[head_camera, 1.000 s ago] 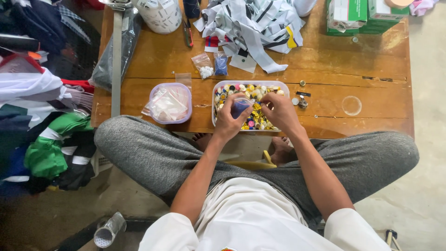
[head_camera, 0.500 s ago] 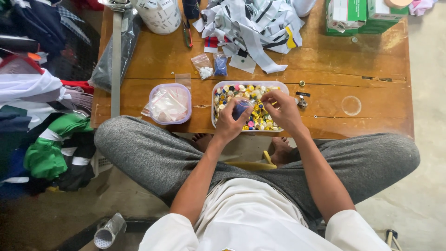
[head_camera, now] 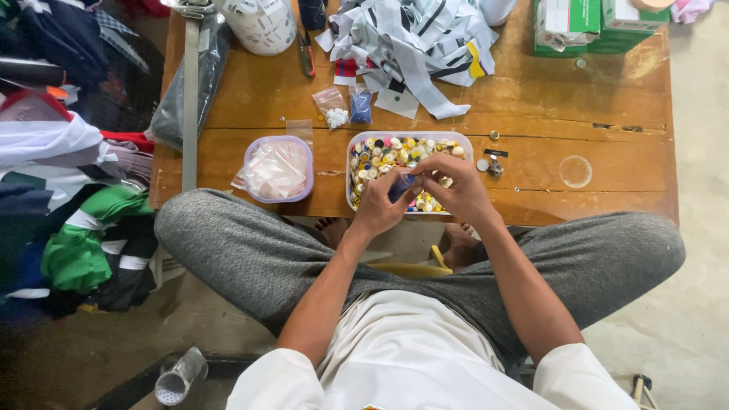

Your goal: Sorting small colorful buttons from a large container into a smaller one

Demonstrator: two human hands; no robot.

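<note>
I sat cross-legged at the low wooden table (head_camera: pixel 531 114) with both hands over the clear rectangular plastic tray of mixed coloured buttons (head_camera: pixel 366 156). My left hand (head_camera: pixel 382 210) was closed in a pinch on a small clear plastic bag with dark blue contents (head_camera: pixel 402 187), holding it just above the tray's near half. My right hand (head_camera: pixel 456 190) had its fingers curled at the bag's mouth, touching it; whether they held a button I could not tell. I judged the step in hand to be working the bag's opening, which called for fine fingertip control over the tray. To the left, apart from the tray, stood a round lilac-rimmed plastic tub of empty clear bags (head_camera: pixel 278 168).
</note>
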